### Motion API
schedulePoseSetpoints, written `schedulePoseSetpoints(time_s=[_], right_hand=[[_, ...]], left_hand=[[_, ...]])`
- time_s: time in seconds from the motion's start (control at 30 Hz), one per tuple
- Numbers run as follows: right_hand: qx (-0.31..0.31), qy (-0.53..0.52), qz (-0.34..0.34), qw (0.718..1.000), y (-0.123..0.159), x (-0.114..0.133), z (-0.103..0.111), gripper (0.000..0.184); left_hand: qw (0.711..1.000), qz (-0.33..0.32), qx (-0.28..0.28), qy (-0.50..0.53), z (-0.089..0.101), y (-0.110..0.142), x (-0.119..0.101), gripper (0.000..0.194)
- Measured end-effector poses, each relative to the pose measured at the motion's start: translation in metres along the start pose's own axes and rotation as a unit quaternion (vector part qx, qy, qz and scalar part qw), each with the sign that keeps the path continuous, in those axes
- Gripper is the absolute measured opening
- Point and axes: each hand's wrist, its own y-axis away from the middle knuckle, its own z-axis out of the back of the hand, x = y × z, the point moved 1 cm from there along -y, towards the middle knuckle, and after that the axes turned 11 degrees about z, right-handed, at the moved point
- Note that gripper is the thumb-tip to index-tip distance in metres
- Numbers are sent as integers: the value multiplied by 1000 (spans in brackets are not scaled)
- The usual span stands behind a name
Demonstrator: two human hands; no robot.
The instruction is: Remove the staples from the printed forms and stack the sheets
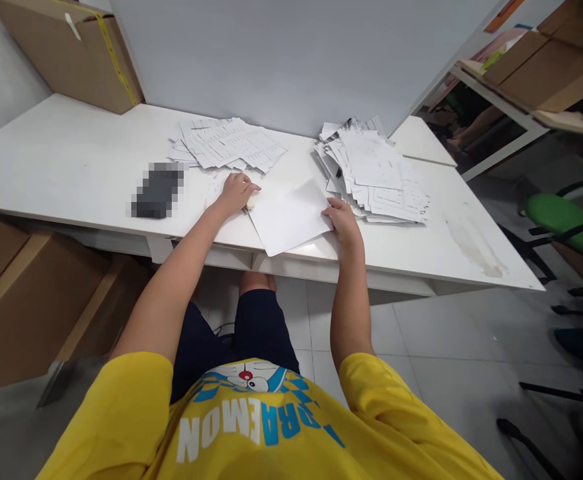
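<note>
A blank white sheet of paper point(291, 217) lies tilted in front of me, its near corner at the table's front edge. My right hand point(344, 217) grips the sheet's right edge between thumb and fingers. At its left side, my left hand point(238, 192) rests palm down with fingers slightly bent and apart, close to the sheet's edge. Something small and pale shows under that hand, too unclear to name. Beyond the hands is a spread pile of printed papers point(231, 143). A taller, messy stack of papers point(371, 170) sits just past my right hand.
The white table point(71, 160) meets a wall behind. A dark pixelated object point(158, 190) lies left of my left hand. One cardboard box point(71, 53) stands at the back left, and other boxes point(36, 293) are below left. A green chair point(571, 217) is at right.
</note>
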Motion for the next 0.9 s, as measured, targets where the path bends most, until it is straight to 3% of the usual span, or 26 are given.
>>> schedulePoseSetpoints(time_s=[0.27, 0.43, 0.5, 0.57, 0.67, 0.73, 0.9], right_hand=[[-15, -14, -18, 1000, 4, 5, -2, 44], [-14, -19, 14, 1000, 8, 7, 1, 41], [-53, -39, 36, 997, 4, 4, 8, 40], [-131, -57, 58, 988, -2, -2, 16, 38], [-274, -69, 88, 955, -9, -12, 26, 40], [-336, -63, 91, 935, -10, -19, 30, 42], [-345, 17, 90, 934, -17, -21, 39, 40]], left_hand=[[1000, 21, 2, -1, 3, 5, -2, 41], [999, 30, 10, 26, 9, 8, -3, 44], [999, 29, 15, 40, 12, 10, -2, 44], [998, 24, 20, 47, 14, 12, -1, 44], [999, 18, 23, 41, 17, 14, -1, 44], [999, 16, 23, 37, 17, 15, -1, 44], [999, 14, 14, 26, 14, 14, 1, 43]])
